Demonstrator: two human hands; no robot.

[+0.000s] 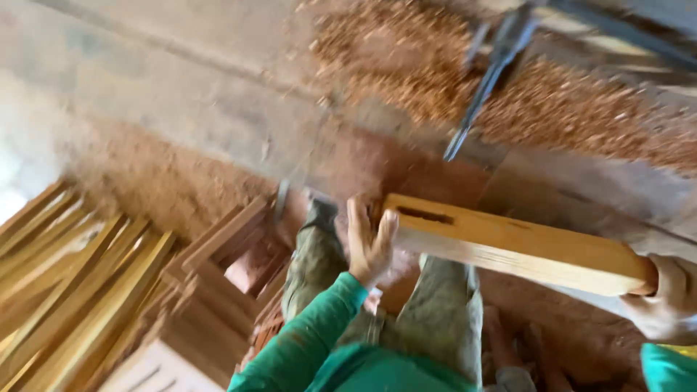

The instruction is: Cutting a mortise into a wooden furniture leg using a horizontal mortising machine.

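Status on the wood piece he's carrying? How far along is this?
Done: the wooden beam already has a slot cut near its left end, and wood shavings cover the floor. In hand: the left hand grips the slotted end, the right hand holds the other end, beam off the ground. Left: stacked wooden strips lie at lower left; whether they are worked is too blurred to tell.

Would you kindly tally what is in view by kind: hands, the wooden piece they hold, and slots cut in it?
Hands: 2, the left hand at the near end and the right hand at the far end
Pale wooden beam held between them: 1
Slots cut in the beam's top face: 1
Total: 4
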